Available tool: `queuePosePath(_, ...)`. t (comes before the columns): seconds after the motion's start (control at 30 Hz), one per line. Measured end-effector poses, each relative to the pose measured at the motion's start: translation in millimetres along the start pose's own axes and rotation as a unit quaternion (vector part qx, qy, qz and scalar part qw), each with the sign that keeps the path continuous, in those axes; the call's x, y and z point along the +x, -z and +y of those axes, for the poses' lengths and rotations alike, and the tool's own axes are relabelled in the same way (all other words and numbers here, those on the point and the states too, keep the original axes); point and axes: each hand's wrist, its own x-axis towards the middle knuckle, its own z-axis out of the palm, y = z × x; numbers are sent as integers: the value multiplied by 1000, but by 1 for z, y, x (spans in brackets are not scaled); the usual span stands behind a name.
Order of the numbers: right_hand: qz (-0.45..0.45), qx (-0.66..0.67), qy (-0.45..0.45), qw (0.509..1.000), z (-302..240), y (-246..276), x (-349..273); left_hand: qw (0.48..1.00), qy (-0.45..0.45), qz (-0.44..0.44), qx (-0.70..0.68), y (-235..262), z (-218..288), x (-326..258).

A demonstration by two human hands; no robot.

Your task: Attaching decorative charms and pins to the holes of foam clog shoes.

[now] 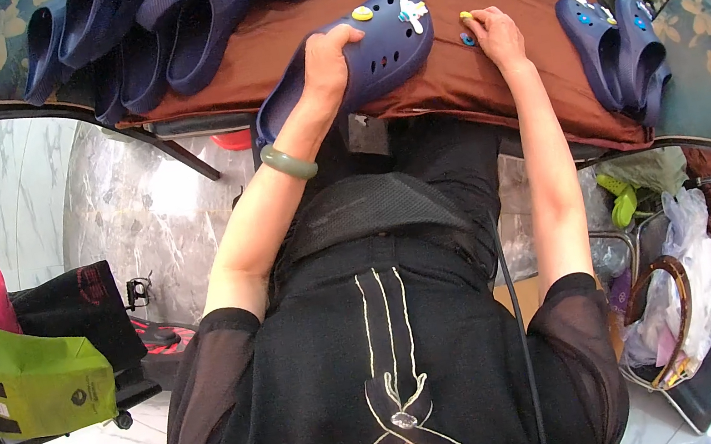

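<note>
Left hand (329, 59) clamps the navy clog (367, 50) overhanging the brown table's (274, 46) edge, while right hand (493, 31), at 3 o'clock, pinches a small yellow charm (465, 16): either could slip and drop

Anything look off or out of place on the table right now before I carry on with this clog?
Nothing stands out. The left hand holds the navy clog on the brown cloth, charms seated; the right hand pinches a small yellow charm beside a blue charm.
</note>
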Motion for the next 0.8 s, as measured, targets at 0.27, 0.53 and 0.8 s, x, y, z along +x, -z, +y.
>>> queuePosePath(0.27, -13, 435, 4, 900, -86, 21, -49, 994, 48, 1, -96, -2, 1, 2)
queuePosePath(0.53, -188, 582, -98, 785, -146, 17, -75, 995, 36, -1, -92, -4, 6, -3)
queuePosePath(0.8, -241, 575, -143, 768, -147, 27, -70, 998, 17, -21, -59, -7, 3, -4)
